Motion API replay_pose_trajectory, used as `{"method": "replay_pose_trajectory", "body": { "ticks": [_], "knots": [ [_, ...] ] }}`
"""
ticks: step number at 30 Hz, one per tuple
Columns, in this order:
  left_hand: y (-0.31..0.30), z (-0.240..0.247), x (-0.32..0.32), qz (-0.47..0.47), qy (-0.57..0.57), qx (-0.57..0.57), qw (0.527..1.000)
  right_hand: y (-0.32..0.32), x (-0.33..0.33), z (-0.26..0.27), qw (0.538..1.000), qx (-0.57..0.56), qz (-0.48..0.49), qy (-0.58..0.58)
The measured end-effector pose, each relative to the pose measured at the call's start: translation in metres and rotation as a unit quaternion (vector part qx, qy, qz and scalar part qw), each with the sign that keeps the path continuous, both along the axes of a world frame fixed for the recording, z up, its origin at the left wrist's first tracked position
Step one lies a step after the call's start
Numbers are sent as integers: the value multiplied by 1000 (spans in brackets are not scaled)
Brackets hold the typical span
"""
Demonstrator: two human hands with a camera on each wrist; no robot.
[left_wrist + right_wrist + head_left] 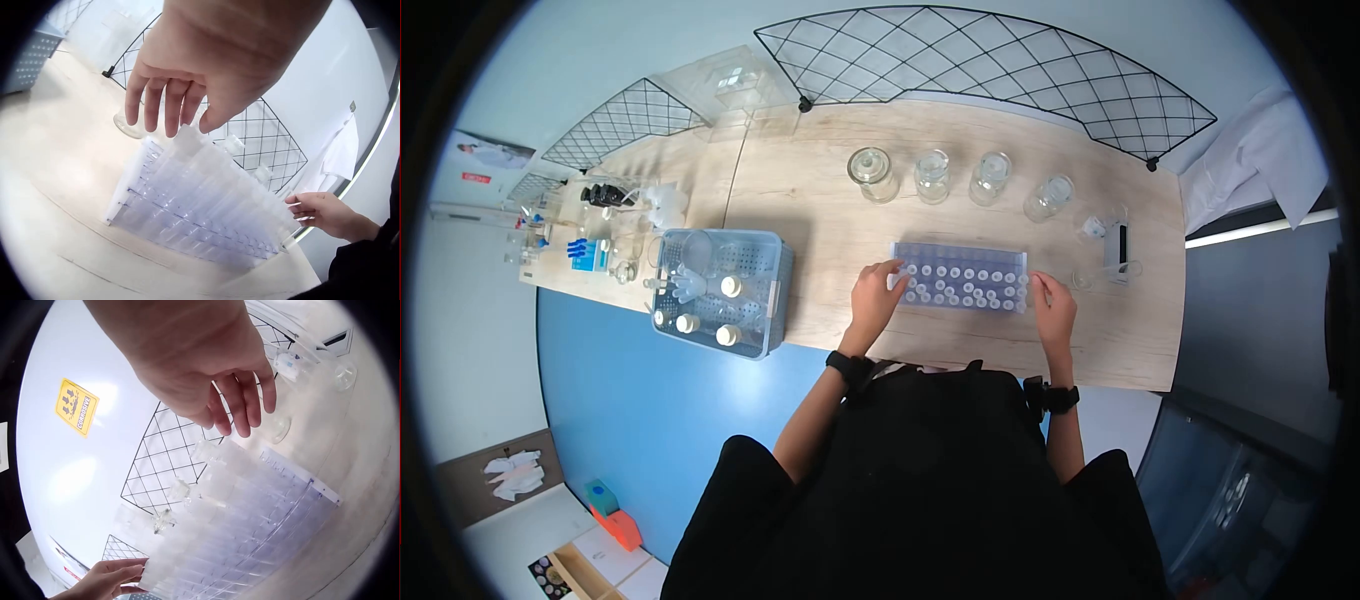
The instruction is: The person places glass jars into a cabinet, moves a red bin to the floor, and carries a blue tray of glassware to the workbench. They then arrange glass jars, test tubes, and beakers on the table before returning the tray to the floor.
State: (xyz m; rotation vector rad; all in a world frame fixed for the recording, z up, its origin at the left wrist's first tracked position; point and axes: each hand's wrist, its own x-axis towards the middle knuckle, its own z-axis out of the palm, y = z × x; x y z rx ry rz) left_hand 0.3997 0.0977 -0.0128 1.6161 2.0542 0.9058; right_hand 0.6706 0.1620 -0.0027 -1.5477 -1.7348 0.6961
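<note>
Flanking tube rack at its ends: left hand, right hand, both half-open, fingers loosely extended, holding nothing; fingertip contact unclear. White-capped tubes stand in rack between hands. Glass jars beyond. Blue plastic basket well left of left hand.

The right hand hovers by the clear rack of capped tubes
</note>
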Motion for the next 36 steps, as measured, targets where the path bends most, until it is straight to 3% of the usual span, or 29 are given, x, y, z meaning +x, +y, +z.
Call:
{"method": "replay_pose_trajectory", "body": {
  "ticks": [10, 19, 23, 26, 28, 30, 36],
  "knots": [
    [8, -2, -12, 24, -48, -58, 997, -11, -11, 5, 998, 27, 41, -27],
    [4, 3, -9, 50, -18, -3, 999, -13, -17, 13, 994, 85, 48, -39],
    [-13, 5, -10, 58, -42, -28, 997, -17, -42, 15, 983, 122, 130, -47],
    [-19, 10, -8, 39, 10, 14, 999, -21, -69, 19, 964, 134, 221, -56],
    [-20, 21, -5, -39, 75, 85, 993, -25, -83, 19, 952, 132, 268, -67],
    [-22, 20, -3, -68, 93, 68, 991, -25, -95, 18, 937, 132, 308, -95],
    [-27, 13, 0, -112, 133, 27, 984, -25, -108, 5, 931, 142, 301, -149]
  ]
}}
